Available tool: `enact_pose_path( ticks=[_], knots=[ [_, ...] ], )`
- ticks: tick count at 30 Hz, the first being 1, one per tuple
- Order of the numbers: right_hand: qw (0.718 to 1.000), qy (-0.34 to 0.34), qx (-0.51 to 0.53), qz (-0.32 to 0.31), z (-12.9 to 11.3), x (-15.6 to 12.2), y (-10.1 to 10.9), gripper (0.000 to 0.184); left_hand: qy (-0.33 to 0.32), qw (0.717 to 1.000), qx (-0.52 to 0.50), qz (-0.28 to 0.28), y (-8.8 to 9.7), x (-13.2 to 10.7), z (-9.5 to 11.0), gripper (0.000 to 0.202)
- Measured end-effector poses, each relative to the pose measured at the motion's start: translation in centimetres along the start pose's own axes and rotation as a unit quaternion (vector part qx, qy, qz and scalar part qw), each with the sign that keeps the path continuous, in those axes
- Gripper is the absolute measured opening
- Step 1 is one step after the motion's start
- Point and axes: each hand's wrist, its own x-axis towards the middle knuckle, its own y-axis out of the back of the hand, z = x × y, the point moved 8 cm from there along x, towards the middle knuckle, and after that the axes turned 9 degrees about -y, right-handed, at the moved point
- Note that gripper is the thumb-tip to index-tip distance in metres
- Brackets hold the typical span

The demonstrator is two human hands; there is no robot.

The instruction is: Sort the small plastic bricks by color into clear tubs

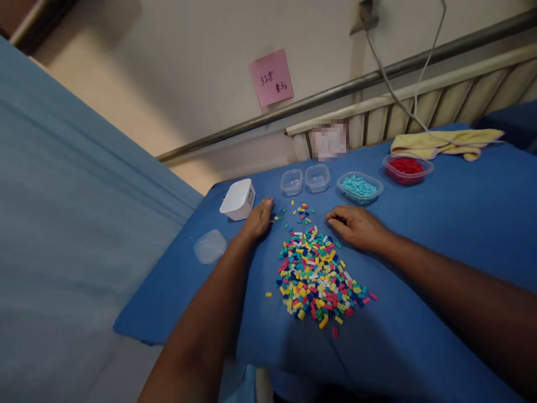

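Observation:
A heap of small building bricks (312, 274) in yellow, pink, white, green and blue lies on the blue-covered table. My left hand (260, 217) rests at the heap's far left, beside a few loose bricks (302, 210); it looks outstretched and holds nothing I can see, though some fingers are hidden. Across from it, my right hand (354, 225) lies low over the table at the heap's right edge. Its fingers curve, with a gap between thumb and forefinger, and no brick shows in it. A white tub (238, 201) stands just beyond my left hand.
Two clear containers (318, 179) stand behind the loose bricks. Farther right are a container of turquoise bricks (359, 187), a container of red bricks (406, 169) and a yellow cloth (444, 143). A clear plastic lid or container (210, 247) lies left. A blue curtain (75, 212) hangs alongside.

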Motion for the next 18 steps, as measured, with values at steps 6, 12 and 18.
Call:
enact_pose_path(
  ticks=[6,12,18],
  knots=[
    [1.0,-0.007,0.022,0.003,0.2,-0.1,0.3,0.02,-0.098,0.991,-0.01,-0.092,-6.1,2.4,5.8,0.091],
    [0.998,-0.034,0.045,0.018,0.7,-0.1,0.7,0.023,-0.159,0.964,-0.126,-0.17,-7.3,-0.4,10.8,0.089],
    [0.998,-0.054,0.033,0.018,1.0,-0.1,0.8,0.026,-0.063,0.958,-0.267,-0.077,-3.3,-2.5,9.0,0.088]
  ],
)
